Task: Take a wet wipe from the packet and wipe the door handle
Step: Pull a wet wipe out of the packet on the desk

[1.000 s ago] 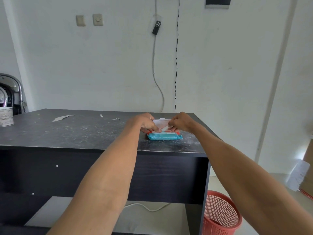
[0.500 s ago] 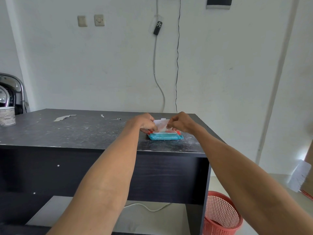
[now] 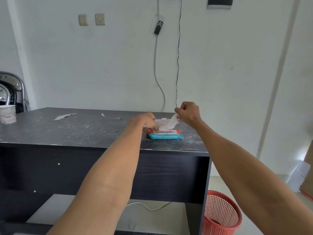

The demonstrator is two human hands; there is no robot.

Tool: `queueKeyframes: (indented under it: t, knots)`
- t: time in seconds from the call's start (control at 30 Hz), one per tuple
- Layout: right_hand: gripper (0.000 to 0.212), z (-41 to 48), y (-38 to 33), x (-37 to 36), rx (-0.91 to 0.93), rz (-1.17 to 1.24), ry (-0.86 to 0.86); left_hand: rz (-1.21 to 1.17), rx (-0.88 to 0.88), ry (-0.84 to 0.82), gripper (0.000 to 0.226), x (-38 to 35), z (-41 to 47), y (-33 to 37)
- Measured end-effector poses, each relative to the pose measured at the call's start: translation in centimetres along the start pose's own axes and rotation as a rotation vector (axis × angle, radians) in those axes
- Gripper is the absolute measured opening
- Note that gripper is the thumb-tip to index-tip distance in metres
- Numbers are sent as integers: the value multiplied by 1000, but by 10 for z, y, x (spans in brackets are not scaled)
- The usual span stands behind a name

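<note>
White wet wipe (image 3: 172,122) slants up-right | right hand (image 3: 188,113) pinches it | left hand (image 3: 146,122) presses packet (image 3: 165,135)

Desk top (image 3: 67,131) bare left of packet (image 3: 166,135), mug (image 3: 7,114) far left, wall close behind

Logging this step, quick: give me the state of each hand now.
Left hand: fingers pressed down on the wipe packet, steadying it on the table.
Right hand: closed in a pinch on a wet wipe, drawing it up out of the packet.
</note>
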State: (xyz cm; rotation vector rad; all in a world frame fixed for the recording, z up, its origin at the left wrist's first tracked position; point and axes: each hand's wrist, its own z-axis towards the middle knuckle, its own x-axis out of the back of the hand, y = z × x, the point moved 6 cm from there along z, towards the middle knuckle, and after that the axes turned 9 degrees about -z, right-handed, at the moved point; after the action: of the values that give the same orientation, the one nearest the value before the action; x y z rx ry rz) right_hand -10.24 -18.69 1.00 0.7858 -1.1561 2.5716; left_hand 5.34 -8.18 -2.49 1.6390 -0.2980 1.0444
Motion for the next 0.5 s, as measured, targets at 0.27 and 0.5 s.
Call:
queueKeyframes:
  t: [0.27,0.5]
  knots:
    - [24,2,12,38,-185,-14,223,27,-133,53,68,4,-1,4]
    - [18,0,14,30,-181,-8,178,-43,-185,5,33,7,-4,4]
